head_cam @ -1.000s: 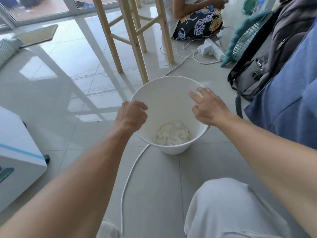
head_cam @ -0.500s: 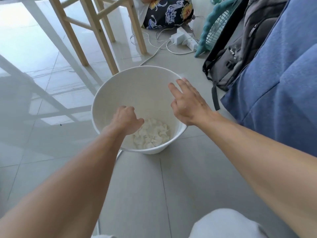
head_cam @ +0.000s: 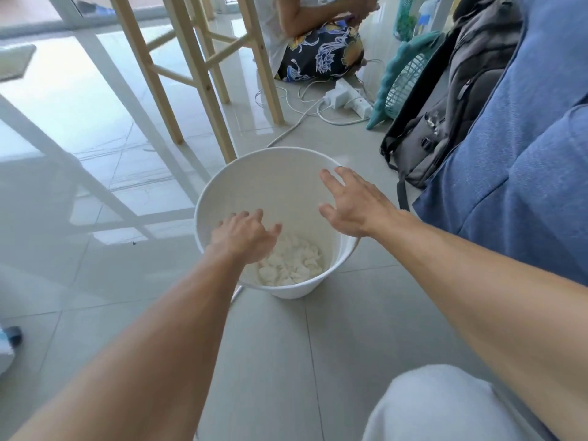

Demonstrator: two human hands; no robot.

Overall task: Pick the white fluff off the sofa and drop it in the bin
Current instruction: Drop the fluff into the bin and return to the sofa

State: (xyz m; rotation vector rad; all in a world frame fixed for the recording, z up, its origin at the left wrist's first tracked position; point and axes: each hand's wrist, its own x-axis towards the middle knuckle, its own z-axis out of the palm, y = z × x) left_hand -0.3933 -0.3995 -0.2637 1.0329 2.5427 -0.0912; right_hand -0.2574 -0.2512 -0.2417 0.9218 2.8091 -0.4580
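Observation:
A round white bin (head_cam: 270, 173) stands on the tiled floor in front of me. A heap of white fluff (head_cam: 292, 262) lies at its bottom. My left hand (head_cam: 245, 237) hovers over the bin's near left side, fingers spread, holding nothing. My right hand (head_cam: 353, 205) is above the bin's right rim, palm down and fingers apart, also with nothing in it. The blue sofa (head_cam: 515, 173) fills the right edge of the view; I see no fluff on the part that shows.
A grey backpack (head_cam: 445, 100) leans on the sofa, with a teal fan (head_cam: 401, 81) and a white power strip (head_cam: 346, 100) with cables behind it. Wooden stool legs (head_cam: 203, 87) stand beyond the bin. A person sits on the floor at the back. My knee (head_cam: 445, 405) is bottom right.
My left hand, a closed fist over the bin before, has opened its fingers above the fluff heap. My right hand stays spread over the right rim. The view has tilted up a little.

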